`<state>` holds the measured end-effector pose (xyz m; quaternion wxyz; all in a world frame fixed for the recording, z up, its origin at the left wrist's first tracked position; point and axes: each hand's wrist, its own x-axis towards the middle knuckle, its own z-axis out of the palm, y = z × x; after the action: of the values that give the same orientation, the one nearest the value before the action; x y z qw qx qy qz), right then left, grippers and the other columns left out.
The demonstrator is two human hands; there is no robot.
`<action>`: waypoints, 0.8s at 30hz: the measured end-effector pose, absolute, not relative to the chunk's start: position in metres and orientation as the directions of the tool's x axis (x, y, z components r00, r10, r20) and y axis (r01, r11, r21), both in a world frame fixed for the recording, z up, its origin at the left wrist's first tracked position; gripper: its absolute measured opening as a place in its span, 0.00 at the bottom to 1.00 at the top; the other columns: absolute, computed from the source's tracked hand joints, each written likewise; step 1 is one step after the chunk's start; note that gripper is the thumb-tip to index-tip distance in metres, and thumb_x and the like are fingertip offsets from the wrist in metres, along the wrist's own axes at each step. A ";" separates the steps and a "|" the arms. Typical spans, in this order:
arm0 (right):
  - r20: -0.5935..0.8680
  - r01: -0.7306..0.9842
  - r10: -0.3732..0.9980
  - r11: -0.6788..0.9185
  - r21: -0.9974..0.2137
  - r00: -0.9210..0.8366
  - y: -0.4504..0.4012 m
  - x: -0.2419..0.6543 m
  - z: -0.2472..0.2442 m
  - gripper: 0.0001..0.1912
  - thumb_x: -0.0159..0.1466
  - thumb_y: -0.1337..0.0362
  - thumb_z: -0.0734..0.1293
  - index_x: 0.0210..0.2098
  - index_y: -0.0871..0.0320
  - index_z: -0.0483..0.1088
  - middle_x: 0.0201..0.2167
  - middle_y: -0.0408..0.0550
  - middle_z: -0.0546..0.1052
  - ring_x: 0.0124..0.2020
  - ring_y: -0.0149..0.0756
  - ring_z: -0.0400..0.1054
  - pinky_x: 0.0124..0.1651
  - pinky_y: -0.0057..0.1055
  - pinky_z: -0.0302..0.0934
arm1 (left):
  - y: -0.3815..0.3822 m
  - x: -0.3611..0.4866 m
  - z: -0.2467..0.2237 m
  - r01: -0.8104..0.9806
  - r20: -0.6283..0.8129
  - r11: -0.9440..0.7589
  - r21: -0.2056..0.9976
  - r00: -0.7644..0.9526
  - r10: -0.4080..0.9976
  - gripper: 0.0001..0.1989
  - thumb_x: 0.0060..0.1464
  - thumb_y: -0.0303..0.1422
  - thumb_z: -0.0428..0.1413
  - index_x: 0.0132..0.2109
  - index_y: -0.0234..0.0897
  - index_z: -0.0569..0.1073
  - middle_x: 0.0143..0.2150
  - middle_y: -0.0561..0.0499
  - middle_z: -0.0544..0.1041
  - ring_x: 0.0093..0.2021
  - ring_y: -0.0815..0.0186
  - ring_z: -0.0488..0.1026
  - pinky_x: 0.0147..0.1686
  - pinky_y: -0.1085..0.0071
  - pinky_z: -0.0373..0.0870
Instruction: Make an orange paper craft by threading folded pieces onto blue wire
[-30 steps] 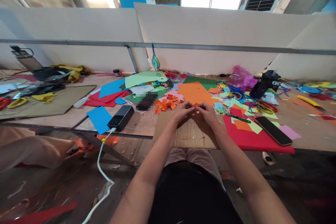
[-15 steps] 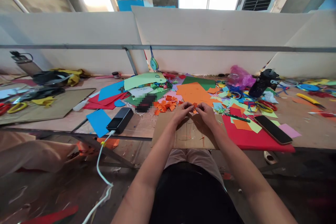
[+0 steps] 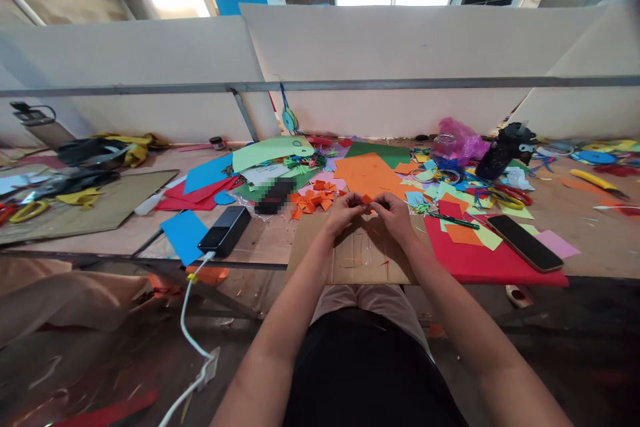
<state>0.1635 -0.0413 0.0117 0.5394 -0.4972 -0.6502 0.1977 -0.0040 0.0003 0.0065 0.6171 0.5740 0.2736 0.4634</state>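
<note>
Between my fingertips is a small orange paper piece, pinched from both sides. My left hand is closed on its left edge, and my right hand is closed on its right edge. Both hands are over a cardboard sheet at the table's front edge. A pile of small folded orange paper pieces lies just beyond my left hand. Behind my hands rests a larger orange paper sheet. How the held piece is folded is too small to make out.
A black phone and a pen lie on red paper to the right. Scissors and a yellow cutter are farther right. Left stands a power bank with a white cable. A dark bottle stands behind.
The orange paper piece shows more plainly above my fingertips now. Both hands stay in nearly the same place, and the camera view has shifted slightly.
</note>
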 end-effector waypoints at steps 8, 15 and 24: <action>0.497 0.382 0.863 0.431 -0.818 0.091 -0.041 0.163 0.012 0.10 0.62 0.55 0.67 0.30 0.55 0.71 0.29 0.45 0.76 0.32 0.37 0.68 0.38 0.34 0.61 | -0.003 -0.005 0.007 -0.149 0.162 -0.107 0.983 0.439 0.884 0.17 0.46 0.41 0.69 0.38 0.35 0.76 0.35 0.51 0.78 0.36 0.66 0.75 0.37 0.71 0.66; 0.495 0.433 0.867 0.422 -0.796 0.065 -0.041 0.162 0.014 0.11 0.61 0.54 0.67 0.30 0.55 0.70 0.28 0.45 0.74 0.30 0.37 0.65 0.36 0.34 0.58 | 0.004 -0.006 0.003 -0.152 0.242 -0.198 0.968 0.377 0.894 0.18 0.48 0.45 0.67 0.36 0.35 0.75 0.32 0.53 0.74 0.32 0.70 0.70 0.33 0.73 0.62; 0.432 0.415 0.902 0.397 -0.819 -0.011 -0.045 0.162 0.018 0.13 0.60 0.53 0.66 0.28 0.55 0.71 0.27 0.44 0.73 0.31 0.37 0.65 0.36 0.34 0.58 | -0.003 -0.005 0.005 -0.190 0.243 -0.179 0.965 0.405 0.881 0.17 0.51 0.46 0.63 0.35 0.35 0.73 0.30 0.54 0.73 0.30 0.71 0.70 0.33 0.74 0.63</action>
<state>0.1618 -0.0450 0.0182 0.5021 -0.4925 -0.6682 0.2424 -0.0046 -0.0029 0.0048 0.5745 0.6101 0.2834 0.4662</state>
